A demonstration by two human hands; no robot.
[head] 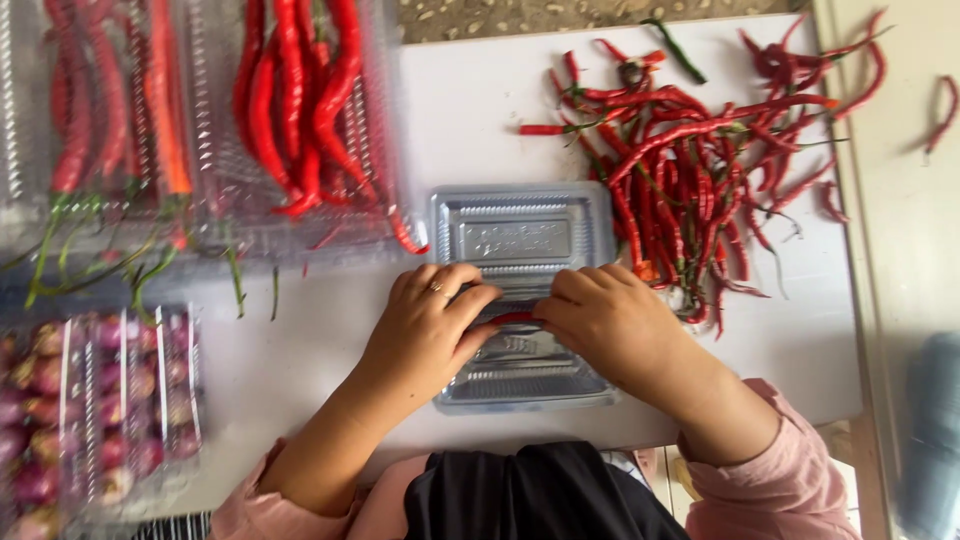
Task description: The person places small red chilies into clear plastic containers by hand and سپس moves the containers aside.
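Loose heap of red chilies (690,170) on white counter (470,110), upper right; one green chili (676,48) at its top edge. Stray red chili (942,112) lies apart on the pale surface far right. Clear containers of long red chilies (300,110) upper left, green stems poking out. Clear packs of small red onions (95,400) lower left.

Clear ribbed plastic tray (520,235), glossy red chillies (690,170), seemingly matt white tabletop (470,100)
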